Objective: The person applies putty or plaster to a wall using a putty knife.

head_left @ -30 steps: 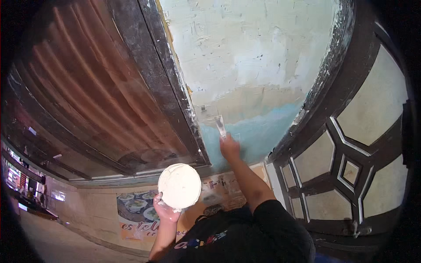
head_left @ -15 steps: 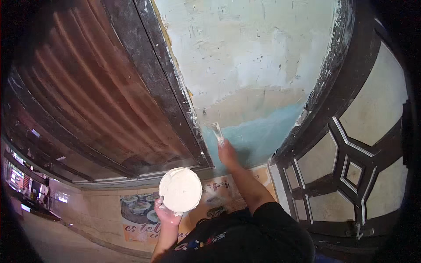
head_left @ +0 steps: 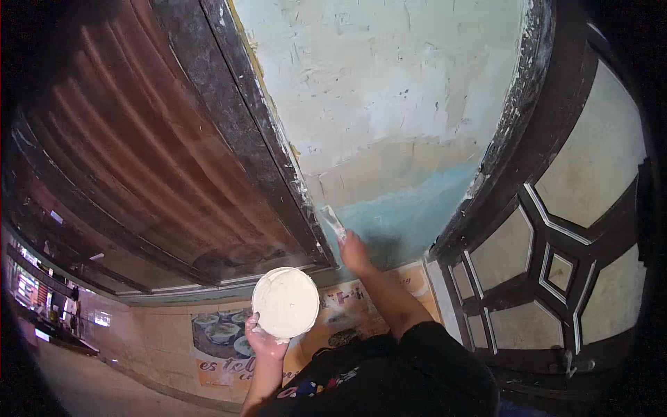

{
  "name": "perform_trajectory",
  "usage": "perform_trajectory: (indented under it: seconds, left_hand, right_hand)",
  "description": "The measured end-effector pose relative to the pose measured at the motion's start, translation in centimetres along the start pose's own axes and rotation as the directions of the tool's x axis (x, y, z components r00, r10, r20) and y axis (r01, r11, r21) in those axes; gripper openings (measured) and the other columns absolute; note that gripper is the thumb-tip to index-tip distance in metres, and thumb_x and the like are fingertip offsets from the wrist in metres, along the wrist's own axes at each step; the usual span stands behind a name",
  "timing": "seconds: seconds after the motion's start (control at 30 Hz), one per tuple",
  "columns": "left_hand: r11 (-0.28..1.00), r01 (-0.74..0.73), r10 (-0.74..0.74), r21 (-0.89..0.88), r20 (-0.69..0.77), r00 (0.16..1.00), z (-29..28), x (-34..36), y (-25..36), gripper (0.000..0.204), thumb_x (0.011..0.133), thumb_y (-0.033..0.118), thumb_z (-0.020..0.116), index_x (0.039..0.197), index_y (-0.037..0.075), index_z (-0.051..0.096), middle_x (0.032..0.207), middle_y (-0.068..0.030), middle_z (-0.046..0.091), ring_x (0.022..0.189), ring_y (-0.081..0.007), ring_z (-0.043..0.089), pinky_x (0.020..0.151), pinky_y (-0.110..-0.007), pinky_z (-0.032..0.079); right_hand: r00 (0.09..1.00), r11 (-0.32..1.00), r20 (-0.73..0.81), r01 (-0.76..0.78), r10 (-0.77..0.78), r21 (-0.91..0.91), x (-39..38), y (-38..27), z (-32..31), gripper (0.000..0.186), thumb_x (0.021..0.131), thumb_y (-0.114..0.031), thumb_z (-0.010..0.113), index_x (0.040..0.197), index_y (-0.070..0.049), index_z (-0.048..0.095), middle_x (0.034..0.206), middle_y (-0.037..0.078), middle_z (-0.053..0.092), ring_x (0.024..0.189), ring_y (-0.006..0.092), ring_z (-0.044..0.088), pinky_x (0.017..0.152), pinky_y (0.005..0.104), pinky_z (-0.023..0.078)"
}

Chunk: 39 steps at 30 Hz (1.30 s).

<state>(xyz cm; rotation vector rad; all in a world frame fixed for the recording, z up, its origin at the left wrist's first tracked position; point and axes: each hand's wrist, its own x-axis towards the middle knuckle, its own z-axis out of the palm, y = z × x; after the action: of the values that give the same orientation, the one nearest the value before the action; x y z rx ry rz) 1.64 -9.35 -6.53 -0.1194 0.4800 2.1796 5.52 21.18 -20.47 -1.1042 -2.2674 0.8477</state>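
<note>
Brown curtain cloth (head_left: 139,160) fills the left side in long folds, bordered by a dark wooden frame (head_left: 236,104) whose edge is flecked with white. Below it, a printed poster (head_left: 219,333) with pictures of food is fixed to the tan lower wall. Next comes the person's left hand (head_left: 266,342), smeared with white and curled around the lower side of a round tub (head_left: 285,270), full of smooth cream-coloured paste (head_left: 286,302). Further right, a scraper (head_left: 333,221) is gripped in the closed right hand (head_left: 353,253), its blade at the blue lower part of the patchy wall (head_left: 389,104), just beside the wooden frame; how firmly it presses cannot be told. Pale, scratched filler covers the wall higher up. At far right stands a dark door (head_left: 497,250) with cream panels and silvery trim.
</note>
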Motion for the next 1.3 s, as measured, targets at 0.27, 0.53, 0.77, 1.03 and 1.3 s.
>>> perform_trajectory:
  seconds: [0.27,0.53,0.77,1.03,1.3]
  left_hand:
    - [0.999,-0.01,0.011,0.033,-0.018,1.0,0.7,1.8,-1.9,0.061,0.079,0.027,0.051,0.133,0.0,0.043,0.132,-0.0181,0.049,0.119,-0.0358,0.049,0.102,-0.051,0.039]
    - [0.993,0.115,-0.116,0.018,0.095,0.989,4.9,4.8,-6.3,0.064,0.076,0.026,0.053,0.133,0.0,0.042,0.133,-0.0184,0.049,0.119,-0.0354,0.049,0.102,-0.049,0.038]
    - [0.981,0.193,-0.191,0.004,0.18,0.965,8.0,5.9,-10.6,0.061,0.076,0.026,0.053,0.131,0.001,0.044,0.129,-0.0161,0.053,0.117,-0.0329,0.052,0.102,-0.046,0.04]
    - [0.987,0.158,-0.16,0.027,0.128,0.979,10.2,6.3,-13.4,0.06,0.075,0.026,0.052,0.13,0.002,0.046,0.127,-0.0158,0.054,0.116,-0.034,0.052,0.101,-0.048,0.039]
    - [0.986,0.158,-0.149,-0.045,0.168,0.975,12.3,7.2,-16.8,0.059,0.077,0.024,0.05,0.13,-0.001,0.045,0.128,-0.0189,0.052,0.116,-0.0356,0.052,0.101,-0.049,0.039]
  right_hand:
    - [0.973,0.812,0.187,-0.218,0.137,0.541,-4.3,6.8,-2.8,0.038,0.092,-0.027,0.051,0.121,-0.003,0.043,0.094,0.018,0.059,0.088,0.0326,0.059,0.081,0.0441,0.045]
    - [0.743,0.356,0.583,-0.475,-0.329,0.805,-3.3,-2.2,-22.1,0.031,0.089,-0.035,0.053,0.107,-0.009,0.054,0.068,-0.002,0.051,0.052,0.0056,0.044,0.045,0.0194,0.031]
    - [0.829,0.915,0.394,0.325,-0.397,0.237,-2.4,-0.8,-27.6,0.025,0.081,-0.019,0.066,0.103,-0.007,0.059,0.08,0.009,0.062,0.077,0.0232,0.059,0.072,0.0352,0.047]
    - [0.845,0.871,0.337,0.476,-0.415,-0.121,-1.0,-2.1,-40.0,0.026,0.075,-0.022,0.067,0.094,-0.004,0.061,0.086,0.015,0.062,0.084,0.0347,0.059,0.073,0.0386,0.046]
    - [0.581,0.321,0.453,0.786,-0.676,-0.529,2.7,-7.3,-41.6,0.031,0.073,-0.024,0.07,0.102,-0.016,0.061,0.086,0.008,0.059,0.08,0.0293,0.061,0.07,0.0409,0.048]
